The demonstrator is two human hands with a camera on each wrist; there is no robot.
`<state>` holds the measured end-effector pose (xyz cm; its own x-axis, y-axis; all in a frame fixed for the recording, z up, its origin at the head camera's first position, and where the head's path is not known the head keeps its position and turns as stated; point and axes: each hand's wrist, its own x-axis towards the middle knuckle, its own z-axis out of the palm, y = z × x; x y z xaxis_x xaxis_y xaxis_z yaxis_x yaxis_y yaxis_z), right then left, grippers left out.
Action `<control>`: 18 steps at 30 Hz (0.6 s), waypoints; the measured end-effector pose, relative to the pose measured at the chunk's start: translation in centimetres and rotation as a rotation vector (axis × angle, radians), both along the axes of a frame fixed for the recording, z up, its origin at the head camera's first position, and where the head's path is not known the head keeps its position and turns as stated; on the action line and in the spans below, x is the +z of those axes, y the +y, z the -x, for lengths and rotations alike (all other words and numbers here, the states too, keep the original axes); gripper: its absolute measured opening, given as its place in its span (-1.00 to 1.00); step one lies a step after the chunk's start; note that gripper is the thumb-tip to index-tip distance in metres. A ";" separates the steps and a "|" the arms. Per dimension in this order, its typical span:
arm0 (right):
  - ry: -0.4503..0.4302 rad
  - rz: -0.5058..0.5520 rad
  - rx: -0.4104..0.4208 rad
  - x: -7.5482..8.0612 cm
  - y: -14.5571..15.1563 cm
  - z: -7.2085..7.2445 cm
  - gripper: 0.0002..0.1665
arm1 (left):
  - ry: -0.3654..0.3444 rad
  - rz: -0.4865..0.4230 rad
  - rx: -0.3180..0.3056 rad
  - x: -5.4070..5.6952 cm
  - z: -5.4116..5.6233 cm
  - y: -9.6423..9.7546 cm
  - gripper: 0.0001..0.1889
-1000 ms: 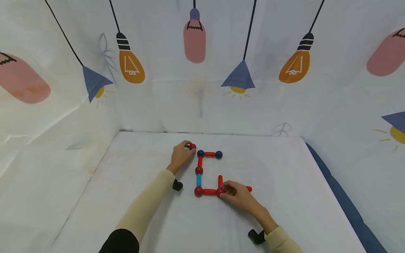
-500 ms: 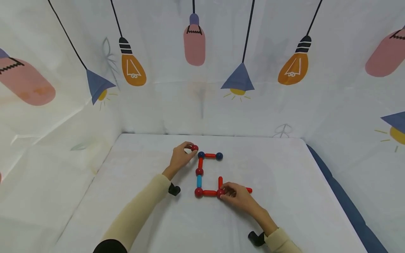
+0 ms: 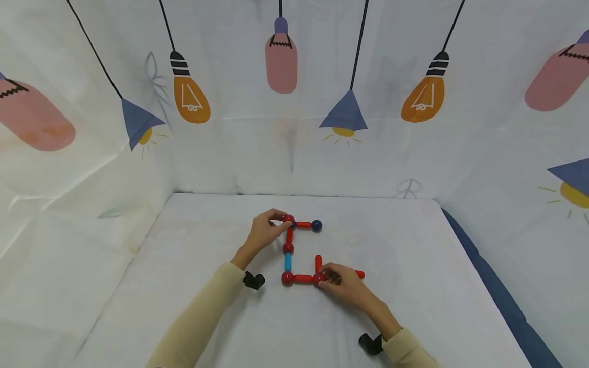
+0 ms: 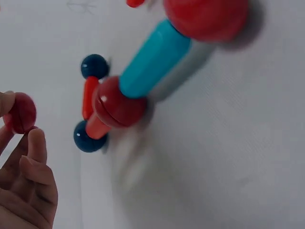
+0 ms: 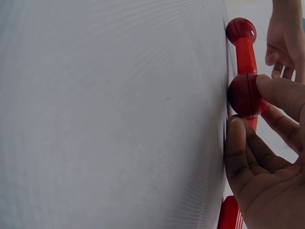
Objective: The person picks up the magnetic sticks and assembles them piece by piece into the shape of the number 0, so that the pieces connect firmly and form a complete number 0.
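Note:
Between its thumb and fingers my left hand point(image 3: 262, 233) pinches a red ball point(image 4: 24, 113), held over the corner blue ball point(image 4: 89, 137), which it mostly covers in the head view. A C-like figure of magnetic rods and balls lies on the table: red rods, one light-blue rod point(image 3: 288, 262), red balls and a second blue ball point(image 3: 317, 225) at its far right end. My right hand point(image 3: 348, 287) pinches the figure's lower right red ball point(image 5: 245, 95). From that ball a red rod point(image 3: 318, 262) points away toward the back.
Another red rod point(image 3: 360, 274) lies on the white table point(image 3: 414, 306), partly hidden behind the right hand. A white sheet point(image 3: 248, 153) printed with lamps hangs behind the table's far edge. Black wrist cameras sit below both hands.
My left hand has moved slightly right and toward the figure, bringing its red ball from beside the corner blue ball to over it. The right hand has stayed on its ball.

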<state>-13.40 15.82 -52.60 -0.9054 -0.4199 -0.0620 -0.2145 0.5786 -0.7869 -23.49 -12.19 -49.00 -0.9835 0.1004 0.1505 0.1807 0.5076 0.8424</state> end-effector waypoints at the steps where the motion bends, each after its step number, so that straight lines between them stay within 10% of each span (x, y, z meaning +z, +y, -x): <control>1: -0.007 0.004 0.001 0.0 0.0 0.0 -0.62 | -0.013 -0.017 -0.007 0.0 0.0 0.0 -0.60; 18: 0.006 -0.008 0.027 0.0 0.0 0.5 -0.65 | -0.116 -0.168 -0.011 -0.2 -1.4 1.0 -0.58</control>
